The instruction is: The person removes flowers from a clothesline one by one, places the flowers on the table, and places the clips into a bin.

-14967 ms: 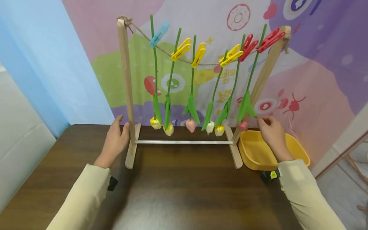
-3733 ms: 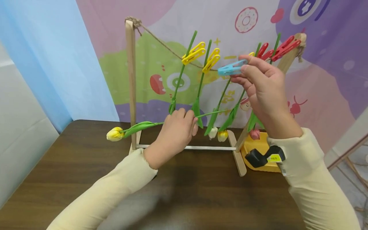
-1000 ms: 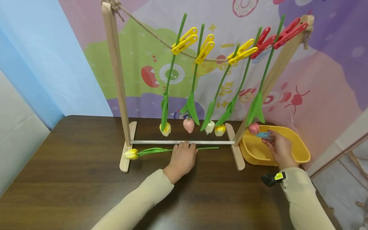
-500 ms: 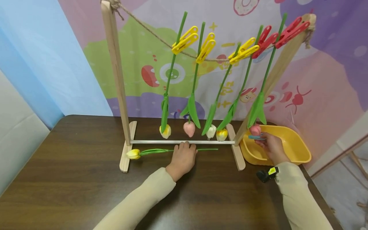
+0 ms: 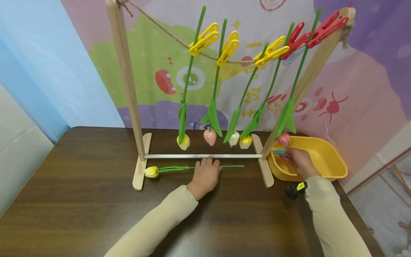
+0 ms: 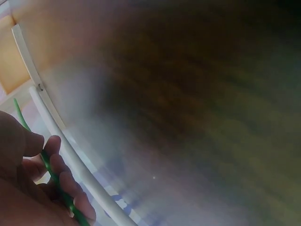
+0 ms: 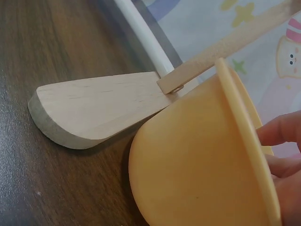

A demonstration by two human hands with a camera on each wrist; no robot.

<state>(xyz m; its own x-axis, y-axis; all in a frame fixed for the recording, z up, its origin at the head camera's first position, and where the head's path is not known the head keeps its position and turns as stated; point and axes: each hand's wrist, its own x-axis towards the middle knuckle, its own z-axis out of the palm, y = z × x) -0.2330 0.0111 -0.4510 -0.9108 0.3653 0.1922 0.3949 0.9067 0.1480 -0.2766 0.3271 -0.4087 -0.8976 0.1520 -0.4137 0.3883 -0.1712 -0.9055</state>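
Note:
My left hand point(image 5: 204, 177) grips the green stem of an artificial yellow tulip point(image 5: 151, 172), which lies level just in front of the rack's white crossbar point(image 5: 179, 156). In the left wrist view, curled fingers and thumb hold the stem point(image 6: 55, 180). At the right, my right hand point(image 5: 300, 161) pinches a light blue clothespin point(image 5: 280, 152) over the yellow basin point(image 5: 339, 167), near its left side. The right wrist view shows fingers behind the basin's rim point(image 7: 249, 127); the clothespin is hidden there. Close above this hand hangs a pink tulip head point(image 5: 284, 139).
A wooden rack point(image 5: 126, 78) carries a sagging twine line point(image 5: 160, 28). Several tulips hang head down from it by yellow clothespins point(image 5: 204, 38) and red clothespins point(image 5: 326, 29). A patterned cloth point(image 5: 151, 71) backs the brown table point(image 5: 80, 185).
The left yellow tulip came off the line with its blue clothespin and was lowered in my left hand. My right hand carried the clothespin down to the basin, lately shifting a little left.

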